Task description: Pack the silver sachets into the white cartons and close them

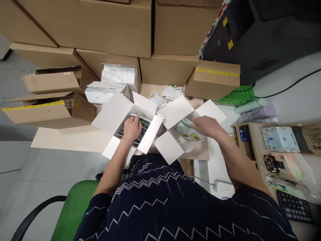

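My left hand (132,129) reaches into an open white carton (145,108) on the left. Its fingers are apart and rest on a row of dark, thin packets (144,131) standing inside. My right hand (206,126) is closed at the top edge of a white pouch printed with avocados (187,130). That pouch is inside a second open white carton (175,112), to the right of the first. Both cartons have their flaps spread outward. The fingertips of my right hand are partly hidden.
Brown boxes (115,28) are stacked along the back. Open brown boxes (50,110) stand at the left, beside white printed cartons (120,75). Loose small packets (172,92) lie behind. A black machine (250,43), a green basket (237,94) and a calculator (294,206) are on the right.
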Demonstrator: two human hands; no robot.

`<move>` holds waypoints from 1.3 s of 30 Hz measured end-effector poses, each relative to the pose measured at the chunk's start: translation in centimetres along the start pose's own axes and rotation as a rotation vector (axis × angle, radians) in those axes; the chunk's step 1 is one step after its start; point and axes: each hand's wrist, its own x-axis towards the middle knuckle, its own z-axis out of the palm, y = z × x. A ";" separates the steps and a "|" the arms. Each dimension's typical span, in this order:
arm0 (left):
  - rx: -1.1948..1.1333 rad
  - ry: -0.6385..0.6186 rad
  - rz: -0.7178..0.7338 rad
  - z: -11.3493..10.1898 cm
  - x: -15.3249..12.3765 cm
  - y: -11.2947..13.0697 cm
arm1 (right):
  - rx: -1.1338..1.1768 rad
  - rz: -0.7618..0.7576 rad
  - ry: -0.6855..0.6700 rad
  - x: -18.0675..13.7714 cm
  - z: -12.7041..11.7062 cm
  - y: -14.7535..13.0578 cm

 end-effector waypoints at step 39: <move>-0.057 0.059 -0.037 1.2 0.0 -0.2 | 0.099 -0.478 0.269 8.2 -5.4 -17.4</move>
